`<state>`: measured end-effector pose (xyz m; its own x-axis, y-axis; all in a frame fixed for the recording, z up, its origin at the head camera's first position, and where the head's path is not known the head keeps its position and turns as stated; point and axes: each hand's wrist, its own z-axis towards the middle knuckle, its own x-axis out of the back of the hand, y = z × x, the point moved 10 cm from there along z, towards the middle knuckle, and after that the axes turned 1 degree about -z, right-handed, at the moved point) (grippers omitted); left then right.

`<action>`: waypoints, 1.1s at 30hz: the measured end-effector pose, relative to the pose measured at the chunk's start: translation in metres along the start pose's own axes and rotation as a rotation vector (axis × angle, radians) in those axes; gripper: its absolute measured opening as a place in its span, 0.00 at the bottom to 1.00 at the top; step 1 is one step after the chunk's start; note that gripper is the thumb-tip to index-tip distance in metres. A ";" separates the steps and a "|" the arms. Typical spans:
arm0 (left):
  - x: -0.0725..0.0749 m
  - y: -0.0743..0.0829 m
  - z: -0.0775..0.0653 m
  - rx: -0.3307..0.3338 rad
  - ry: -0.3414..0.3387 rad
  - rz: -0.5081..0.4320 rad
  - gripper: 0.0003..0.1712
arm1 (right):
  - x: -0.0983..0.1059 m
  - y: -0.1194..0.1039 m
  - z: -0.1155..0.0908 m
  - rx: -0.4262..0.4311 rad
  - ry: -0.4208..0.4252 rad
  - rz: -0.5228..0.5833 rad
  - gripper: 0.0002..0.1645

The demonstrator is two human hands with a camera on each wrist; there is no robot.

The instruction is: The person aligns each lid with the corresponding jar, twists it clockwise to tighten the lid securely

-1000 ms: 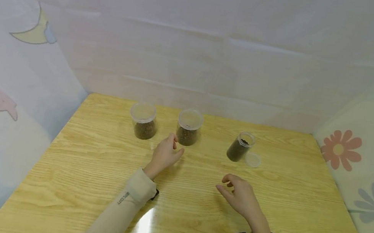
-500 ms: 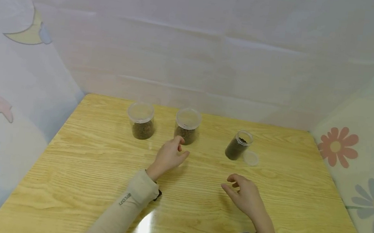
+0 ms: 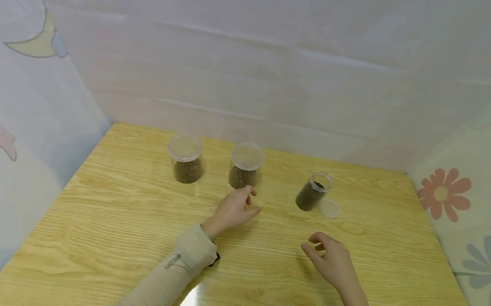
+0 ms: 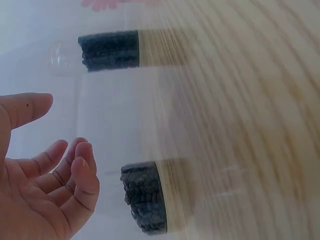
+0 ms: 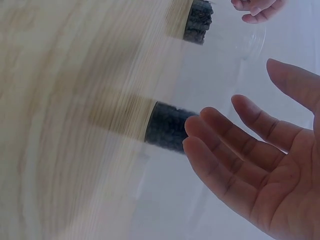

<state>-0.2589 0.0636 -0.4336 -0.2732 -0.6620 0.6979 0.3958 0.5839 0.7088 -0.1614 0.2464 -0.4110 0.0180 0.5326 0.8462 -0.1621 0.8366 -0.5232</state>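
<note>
The tall jar (image 3: 307,197) stands on the yellow bench (image 3: 128,220), a lid (image 3: 330,209) just beside it. The left hand (image 3: 233,208) is near the middle jar (image 3: 242,177), the right hand (image 3: 332,260) near the tall one. Each grip is spread, fingers softly bent. Pale walls (image 3: 236,76) have flowers (image 3: 440,194) and a moon (image 3: 34,48). Only the wrist views show the palms (image 5: 287,200); only the head view shows the lid.
</note>
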 end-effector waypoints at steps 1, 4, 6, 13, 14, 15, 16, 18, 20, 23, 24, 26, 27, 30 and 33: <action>-0.002 0.002 0.000 -0.007 -0.007 0.002 0.22 | 0.001 0.001 -0.001 -0.003 0.002 0.001 0.13; -0.008 0.007 0.002 -0.032 -0.029 0.006 0.22 | 0.004 0.002 -0.002 -0.005 0.011 -0.001 0.13; -0.013 0.010 0.002 -0.045 -0.045 0.009 0.22 | 0.006 0.003 -0.003 -0.009 0.012 -0.001 0.13; -0.024 0.016 0.004 -0.058 -0.095 0.005 0.22 | 0.002 0.009 -0.002 -0.032 -0.002 0.012 0.13; -0.025 0.017 0.004 -0.062 -0.097 0.003 0.22 | 0.001 0.009 -0.002 -0.035 -0.005 0.012 0.13; -0.025 0.018 0.004 -0.063 -0.098 0.004 0.22 | 0.001 0.010 -0.002 -0.038 -0.007 0.012 0.13; -0.026 0.019 0.004 -0.067 -0.099 0.005 0.22 | 0.001 0.010 -0.002 -0.039 -0.009 0.011 0.13; -0.027 0.019 0.005 -0.073 -0.097 0.013 0.22 | 0.001 0.010 -0.002 -0.038 -0.007 0.007 0.13; -0.028 0.018 0.007 -0.073 -0.096 0.023 0.22 | 0.000 0.010 -0.002 -0.035 -0.004 0.003 0.13; -0.030 0.017 0.011 -0.067 -0.092 0.040 0.22 | 0.000 0.011 -0.002 -0.031 0.003 -0.004 0.13; -0.031 0.018 0.013 -0.067 -0.093 0.042 0.22 | 0.000 0.011 -0.002 -0.029 0.005 -0.005 0.13; -0.034 0.020 0.016 -0.070 -0.096 0.044 0.22 | 0.001 0.010 -0.003 -0.023 0.010 -0.005 0.13; -0.035 0.021 0.019 -0.073 -0.099 0.044 0.22 | 0.001 0.010 -0.003 -0.021 0.013 -0.005 0.13; -0.041 0.025 0.027 -0.079 -0.108 0.037 0.23 | 0.001 0.010 -0.003 -0.019 0.015 -0.001 0.13; -0.046 0.028 0.036 -0.081 -0.108 0.029 0.24 | 0.000 0.011 -0.002 -0.030 0.008 0.003 0.14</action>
<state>-0.2664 0.1270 -0.4417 -0.3516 -0.5889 0.7277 0.4728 0.5593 0.6810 -0.1608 0.2561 -0.4167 0.0258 0.5364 0.8436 -0.1329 0.8382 -0.5289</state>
